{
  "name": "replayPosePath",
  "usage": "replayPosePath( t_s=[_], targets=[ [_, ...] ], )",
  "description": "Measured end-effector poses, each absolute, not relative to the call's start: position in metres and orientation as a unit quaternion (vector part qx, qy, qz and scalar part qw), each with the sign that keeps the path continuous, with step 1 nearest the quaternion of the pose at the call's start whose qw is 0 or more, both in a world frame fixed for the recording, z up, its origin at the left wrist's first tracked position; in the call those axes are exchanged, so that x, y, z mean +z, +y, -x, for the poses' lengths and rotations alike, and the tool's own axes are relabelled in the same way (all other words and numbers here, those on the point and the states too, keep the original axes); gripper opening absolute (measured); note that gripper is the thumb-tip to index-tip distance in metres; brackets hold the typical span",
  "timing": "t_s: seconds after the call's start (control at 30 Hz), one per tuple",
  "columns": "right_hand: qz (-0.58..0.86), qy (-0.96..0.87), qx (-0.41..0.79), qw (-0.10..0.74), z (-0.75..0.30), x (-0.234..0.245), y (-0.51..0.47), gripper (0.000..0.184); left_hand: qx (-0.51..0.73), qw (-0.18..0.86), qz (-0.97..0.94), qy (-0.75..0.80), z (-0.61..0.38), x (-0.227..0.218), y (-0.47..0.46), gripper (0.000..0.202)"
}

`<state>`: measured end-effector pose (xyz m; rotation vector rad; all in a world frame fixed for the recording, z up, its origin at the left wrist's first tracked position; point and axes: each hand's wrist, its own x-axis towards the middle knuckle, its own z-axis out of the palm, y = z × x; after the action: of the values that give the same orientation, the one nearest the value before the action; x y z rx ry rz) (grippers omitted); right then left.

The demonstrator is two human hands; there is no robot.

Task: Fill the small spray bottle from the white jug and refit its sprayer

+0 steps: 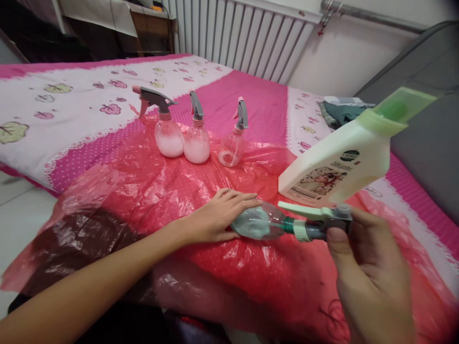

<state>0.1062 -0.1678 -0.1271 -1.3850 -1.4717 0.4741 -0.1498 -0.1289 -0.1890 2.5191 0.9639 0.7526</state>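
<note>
My left hand [224, 215] is wrapped round the base of a clear spray bottle [265, 222] that lies on its side above red plastic sheeting, with pale green liquid inside. My right hand [369, 267] pinches the grey end of that bottle's spray head [319, 227], which has a light green trigger and collar. The collar sits at the bottle's green neck; how far it is screwed on I cannot tell. Just beyond my right hand, a large white detergent bottle [337, 157] with a green cap leans to the right.
Three spray bottles with pink and grey heads, one of them [196, 143] in the middle, stand on the red plastic sheet [143, 177]. The sheet covers part of a bed [251, 95]. Folded cloth [344, 112] lies at the back right, near a grey headboard [423, 95]. A radiator [236, 33] lines the wall.
</note>
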Motion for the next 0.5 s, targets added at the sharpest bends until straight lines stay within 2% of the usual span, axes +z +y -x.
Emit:
replayPosePath(
  t_s=[0.1,0.5],
  targets=[
    [0.585,-0.601,0.161,0.52,-0.1044,-0.1273,-0.1676,0.038,0.263,0.167,-0.887,0.341,0.15,-0.1891,-0.129,0.074],
    [0.582,-0.611,0.187,0.503,-0.1103,-0.1302,-0.167,0.035,0.264,0.166,-0.886,0.343,0.15,-0.1892,-0.129,0.073]
  ],
)
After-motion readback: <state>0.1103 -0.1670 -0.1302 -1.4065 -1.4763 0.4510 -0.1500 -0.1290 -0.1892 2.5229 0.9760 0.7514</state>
